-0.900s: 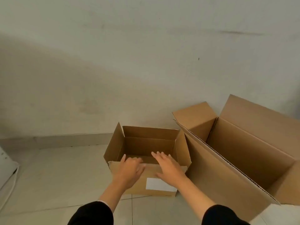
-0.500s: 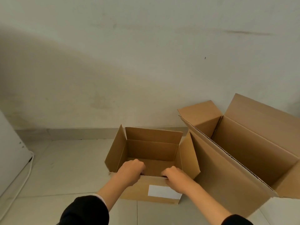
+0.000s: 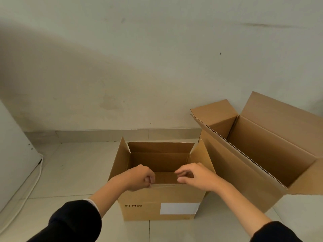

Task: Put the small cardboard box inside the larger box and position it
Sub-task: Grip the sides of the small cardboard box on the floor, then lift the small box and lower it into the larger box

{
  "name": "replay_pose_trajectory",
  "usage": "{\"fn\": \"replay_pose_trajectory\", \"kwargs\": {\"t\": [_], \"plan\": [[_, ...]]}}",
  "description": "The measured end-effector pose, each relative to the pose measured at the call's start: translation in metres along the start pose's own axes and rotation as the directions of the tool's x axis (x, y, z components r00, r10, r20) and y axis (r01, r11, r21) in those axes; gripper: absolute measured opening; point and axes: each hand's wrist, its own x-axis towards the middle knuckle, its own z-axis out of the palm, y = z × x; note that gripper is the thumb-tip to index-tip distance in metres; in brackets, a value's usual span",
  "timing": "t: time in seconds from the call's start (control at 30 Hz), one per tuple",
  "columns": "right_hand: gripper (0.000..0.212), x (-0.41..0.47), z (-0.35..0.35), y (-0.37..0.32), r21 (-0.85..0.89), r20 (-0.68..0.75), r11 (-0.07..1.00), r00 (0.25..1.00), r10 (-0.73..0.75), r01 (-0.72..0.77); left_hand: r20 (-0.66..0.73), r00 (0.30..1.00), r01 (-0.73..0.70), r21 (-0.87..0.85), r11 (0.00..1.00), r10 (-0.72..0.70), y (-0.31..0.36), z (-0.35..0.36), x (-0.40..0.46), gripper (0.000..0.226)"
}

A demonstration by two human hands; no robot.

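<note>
Two hands at the near rim of the small box (image 3: 157, 205), lower centre: left hand (image 3: 139, 177) pinching it, right hand (image 3: 195, 177) loosely curled. Better to grip both sides, then lift level into the larger box (image 3: 262, 154), right.

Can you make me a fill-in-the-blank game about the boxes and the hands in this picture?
1. The small box has the word ____ printed on its front.
2. The large box stands on the ____ side of the small box.
3. The label on the small box is ____ in colour.
4. The left hand and the right hand are both at the small box's ____ edge.

Missing words: PICO; right; white; near
</note>
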Motion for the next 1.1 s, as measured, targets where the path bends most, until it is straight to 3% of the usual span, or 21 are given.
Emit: {"fn": "replay_pose_trajectory", "kwargs": {"t": [0.1,0.17,0.23,0.37,0.47,0.57,0.67,0.9,1.1], "plan": [[0.030,-0.001,-0.003,0.020,-0.107,-0.278,0.992,0.960,0.038,-0.070,-0.101,0.995,-0.004,-0.028,1.000,0.001,-0.004,0.000,-0.005,0.020],[0.033,-0.002,0.000,0.033,-0.157,-0.399,0.971,0.911,0.105,-0.181,-0.278,0.959,0.044,-0.020,0.999,-0.048,-0.009,-0.001,-0.006,0.025],[0.043,-0.005,0.009,0.043,-0.113,-0.413,0.954,0.887,0.209,-0.278,-0.442,0.885,0.161,-0.001,0.987,-0.145,-0.016,-0.001,-0.007,0.032],[0.071,-0.015,0.019,0.052,0.160,-0.442,0.926,0.813,0.378,-0.343,-0.519,0.755,0.433,-0.063,0.899,-0.400,-0.031,0.002,-0.011,0.069],[0.079,-0.018,0.009,0.055,0.386,-0.353,0.822,0.756,0.550,-0.418,-0.472,0.663,0.455,-0.364,0.813,-0.582,-0.046,0.008,-0.013,0.087],[0.060,-0.018,0.002,0.053,0.449,-0.248,0.774,0.770,0.588,-0.446,-0.292,0.662,0.419,-0.620,0.663,-0.691,-0.059,0.013,-0.020,0.069],[0.056,-0.013,0.007,0.037,0.429,-0.225,0.792,0.798,0.559,-0.434,-0.238,0.711,0.404,-0.632,0.661,-0.662,-0.062,0.019,-0.025,0.032],[0.063,0.001,0.010,-0.005,0.475,-0.237,0.780,0.794,0.559,-0.407,-0.320,0.658,0.320,-0.701,0.637,-0.682,-0.049,0.017,-0.028,0.025],[0.061,0.016,-0.028,-0.047,0.446,-0.256,0.843,0.860,0.442,-0.301,-0.337,0.628,0.271,-0.749,0.604,-0.701,-0.067,-0.017,-0.052,0.028]]}}
